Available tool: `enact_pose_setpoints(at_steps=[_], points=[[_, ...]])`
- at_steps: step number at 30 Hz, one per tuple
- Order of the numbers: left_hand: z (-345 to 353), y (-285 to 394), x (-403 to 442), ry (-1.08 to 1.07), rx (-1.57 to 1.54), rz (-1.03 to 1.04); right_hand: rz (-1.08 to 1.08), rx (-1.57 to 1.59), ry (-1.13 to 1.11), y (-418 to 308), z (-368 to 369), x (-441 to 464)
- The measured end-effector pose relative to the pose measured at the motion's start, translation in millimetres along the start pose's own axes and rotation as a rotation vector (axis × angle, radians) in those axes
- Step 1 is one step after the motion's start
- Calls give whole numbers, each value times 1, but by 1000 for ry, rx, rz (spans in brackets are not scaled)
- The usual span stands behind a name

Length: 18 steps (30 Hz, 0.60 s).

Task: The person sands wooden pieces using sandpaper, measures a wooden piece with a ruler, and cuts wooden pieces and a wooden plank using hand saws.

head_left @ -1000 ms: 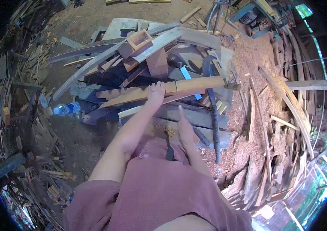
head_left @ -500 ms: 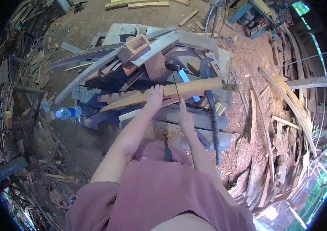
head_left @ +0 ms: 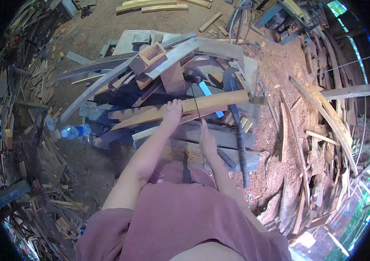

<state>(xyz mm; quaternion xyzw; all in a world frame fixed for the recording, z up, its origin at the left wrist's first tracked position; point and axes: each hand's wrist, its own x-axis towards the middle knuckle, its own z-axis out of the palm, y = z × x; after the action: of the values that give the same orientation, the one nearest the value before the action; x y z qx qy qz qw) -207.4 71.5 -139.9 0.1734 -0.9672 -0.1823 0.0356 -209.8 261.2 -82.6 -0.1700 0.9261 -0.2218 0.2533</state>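
My left hand [head_left: 173,113] presses on a long light-brown plank [head_left: 215,101], its fingers curled over the top edge. On the near side of that plank, my right hand [head_left: 208,141] is closed around the handle end of a handsaw [head_left: 196,102]. The blade shows edge-on as a thin dark line crossing the plank; the handle is mostly hidden by my fingers. Behind the blade lies a bright blue-white strip [head_left: 205,88]. A long curved dark tool [head_left: 239,143] with a wrapped handle rests to the right of the plank.
A wooden box [head_left: 153,54] sits on boards at the far side of the pile. To the left lies a plastic water bottle [head_left: 76,131]. Sawdust [head_left: 267,130] and long offcuts [head_left: 324,117] cover the right, and a machine [head_left: 276,21] stands at the back right.
My right hand has drawn the saw slightly back toward my body. My left hand stays on the plank. The whole view has shifted a little.
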Motion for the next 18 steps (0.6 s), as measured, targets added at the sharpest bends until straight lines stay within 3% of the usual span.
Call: enact_pose_setpoints(at_steps=[5,8,12,14,18], points=[[-2,-2,-1,-6,-10,1,-104,12,72,14,4,-28],[6,-3,-1,22,-23,29,-1,-75,-19,-5,-2,16],[2,-3,-1,13,18,48,-31,-47,33,-8,2,31],[-5,1,-2,13,2,55,-69,-44,58,9,16,12],[-10,0,-1,-46,-30,40,69,-41,-139,5,-23,-65]])
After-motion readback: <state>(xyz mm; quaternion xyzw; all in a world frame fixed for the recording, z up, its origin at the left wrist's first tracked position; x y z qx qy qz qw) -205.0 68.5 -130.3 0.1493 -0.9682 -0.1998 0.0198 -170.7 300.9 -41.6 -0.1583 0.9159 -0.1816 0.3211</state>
